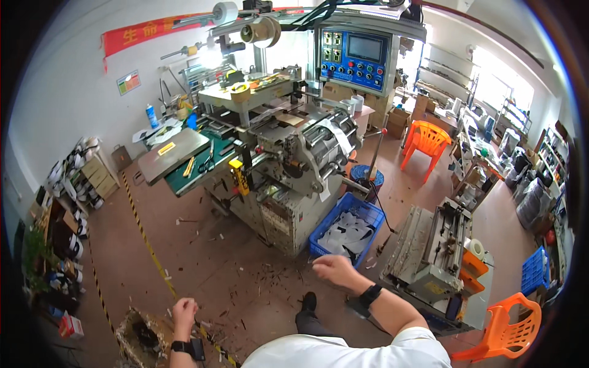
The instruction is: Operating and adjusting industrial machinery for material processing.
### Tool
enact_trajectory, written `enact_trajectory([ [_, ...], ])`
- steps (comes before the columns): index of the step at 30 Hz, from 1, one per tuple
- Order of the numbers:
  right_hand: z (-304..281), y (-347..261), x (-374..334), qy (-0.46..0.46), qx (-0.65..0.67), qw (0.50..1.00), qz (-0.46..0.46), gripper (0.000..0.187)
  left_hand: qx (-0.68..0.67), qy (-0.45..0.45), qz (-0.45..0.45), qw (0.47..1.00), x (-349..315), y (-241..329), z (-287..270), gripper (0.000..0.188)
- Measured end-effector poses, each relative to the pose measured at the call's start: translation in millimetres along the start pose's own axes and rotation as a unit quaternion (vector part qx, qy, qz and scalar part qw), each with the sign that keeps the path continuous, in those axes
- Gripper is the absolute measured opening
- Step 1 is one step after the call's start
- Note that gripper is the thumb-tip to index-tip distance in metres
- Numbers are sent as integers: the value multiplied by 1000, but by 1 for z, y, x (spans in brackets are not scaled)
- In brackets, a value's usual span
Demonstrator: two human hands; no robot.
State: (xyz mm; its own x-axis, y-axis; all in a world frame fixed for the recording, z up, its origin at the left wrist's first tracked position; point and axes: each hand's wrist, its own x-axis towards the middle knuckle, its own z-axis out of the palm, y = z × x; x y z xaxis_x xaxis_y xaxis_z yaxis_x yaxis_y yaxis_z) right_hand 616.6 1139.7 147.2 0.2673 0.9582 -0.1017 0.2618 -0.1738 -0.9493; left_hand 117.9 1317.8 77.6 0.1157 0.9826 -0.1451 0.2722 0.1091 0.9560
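Note:
My left hand (pixel 184 314) hangs at the lower left, its fingers curled in with no object showing in them. Below it a dark band circles the wrist. Farther right, my right hand (pixel 337 270) is held in front of me with bent, closed fingers, and nothing shows in it either. It is nearest to a blue plastic crate (pixel 316 245) full of white and black scraps, and looks apart from it. A large grey machine (pixel 285 224) with rollers stands ahead. A blue control panel (pixel 354 60) with a screen hangs above it.
Scissors (pixel 208 164) lie on the machine's green side table (pixel 184 178). Right of the crate stands a smaller, worn machine (pixel 407 248). Orange chairs (pixel 425 144) stand at the right. A rough-edged bin (pixel 126 331) sits by my left hand. Scraps litter the floor.

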Motion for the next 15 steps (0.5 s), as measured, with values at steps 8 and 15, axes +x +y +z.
enact_trajectory([
  [8,-171,-11,203,210,339,916,54,24,7,-101,198,975,131,227,166,11],
  [15,-235,-7,328,305,528,791,52,24,97,-149,413,893,187,388,246,11],
])
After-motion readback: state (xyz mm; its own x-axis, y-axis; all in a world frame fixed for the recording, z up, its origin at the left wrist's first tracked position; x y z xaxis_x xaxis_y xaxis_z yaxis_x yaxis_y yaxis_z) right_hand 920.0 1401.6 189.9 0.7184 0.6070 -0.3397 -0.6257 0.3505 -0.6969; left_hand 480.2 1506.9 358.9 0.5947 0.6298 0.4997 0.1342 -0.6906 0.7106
